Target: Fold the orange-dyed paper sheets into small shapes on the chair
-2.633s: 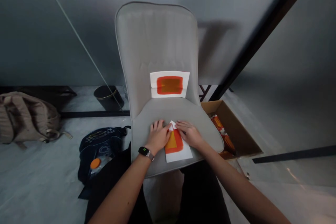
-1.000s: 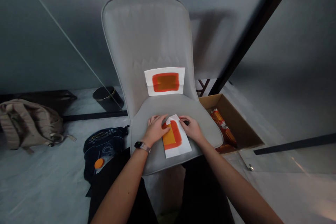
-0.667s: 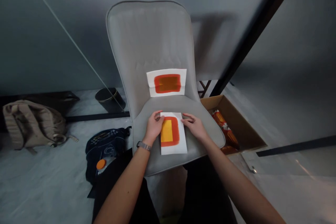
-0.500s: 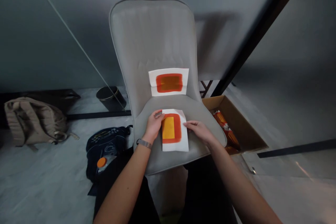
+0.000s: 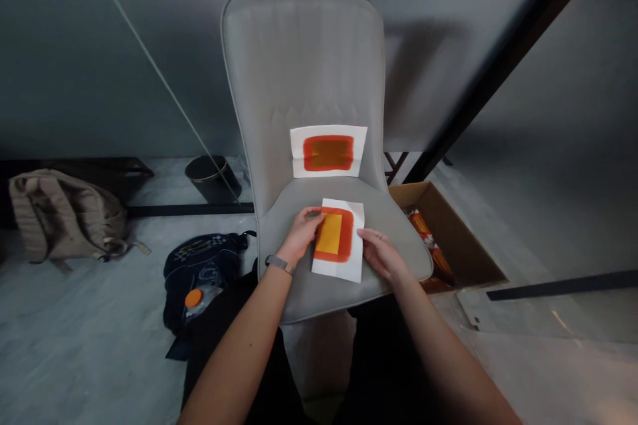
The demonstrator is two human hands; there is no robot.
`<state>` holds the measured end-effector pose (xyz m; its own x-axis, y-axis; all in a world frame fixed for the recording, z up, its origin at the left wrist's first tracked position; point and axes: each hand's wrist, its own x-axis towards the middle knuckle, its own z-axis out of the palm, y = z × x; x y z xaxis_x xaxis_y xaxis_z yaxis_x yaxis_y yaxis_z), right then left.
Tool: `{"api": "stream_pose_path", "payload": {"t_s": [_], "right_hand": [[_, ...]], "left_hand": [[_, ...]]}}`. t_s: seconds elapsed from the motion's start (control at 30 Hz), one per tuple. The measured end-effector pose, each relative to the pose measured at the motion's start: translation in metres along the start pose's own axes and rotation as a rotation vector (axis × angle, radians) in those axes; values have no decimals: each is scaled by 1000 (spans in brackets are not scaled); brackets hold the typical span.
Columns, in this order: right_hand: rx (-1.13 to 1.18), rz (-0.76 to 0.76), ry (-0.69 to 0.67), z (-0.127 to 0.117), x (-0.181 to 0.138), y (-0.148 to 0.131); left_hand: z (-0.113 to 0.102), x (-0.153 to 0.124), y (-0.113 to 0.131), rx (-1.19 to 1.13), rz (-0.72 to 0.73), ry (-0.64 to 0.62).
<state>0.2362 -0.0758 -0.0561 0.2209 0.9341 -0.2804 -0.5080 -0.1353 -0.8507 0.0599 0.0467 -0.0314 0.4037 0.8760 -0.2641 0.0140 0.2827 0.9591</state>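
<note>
My left hand (image 5: 302, 234) pinches the upper left edge of a white paper sheet (image 5: 353, 271). On that sheet is an orange-red patch with rounded corners, and a yellow rectangle (image 5: 329, 236) lies over the patch's left part. At the sheet's right edge, the thumb and fingers of my right hand (image 5: 381, 252) are closed on the paper. The sheet is held above the seat of a grey padded chair (image 5: 304, 46). A second white sheet (image 5: 298, 166) with an orange-red border and a brown middle leans upright against the backrest.
Right of the chair stands an open cardboard box (image 5: 466, 252) with orange-red packets (image 5: 438, 255) inside. On the left floor are a beige backpack (image 5: 67, 216), a black bin (image 5: 214, 182), a dark blue bag (image 5: 199, 265) and an orange-capped bottle (image 5: 194, 299).
The view has shifted slightly. The held sheet has tilted a little clockwise, and my right hand has turned so its fingers curl further under the right edge.
</note>
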Motion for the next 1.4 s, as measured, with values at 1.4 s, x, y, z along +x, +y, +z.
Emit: {"api": "stream_pose_path", "payload": {"t_s": [1.4], "right_hand": [[-1415,-744,-350,-34,-9,1]], "left_hand": [[-54,-51,-29,1276,746,-256]]}}
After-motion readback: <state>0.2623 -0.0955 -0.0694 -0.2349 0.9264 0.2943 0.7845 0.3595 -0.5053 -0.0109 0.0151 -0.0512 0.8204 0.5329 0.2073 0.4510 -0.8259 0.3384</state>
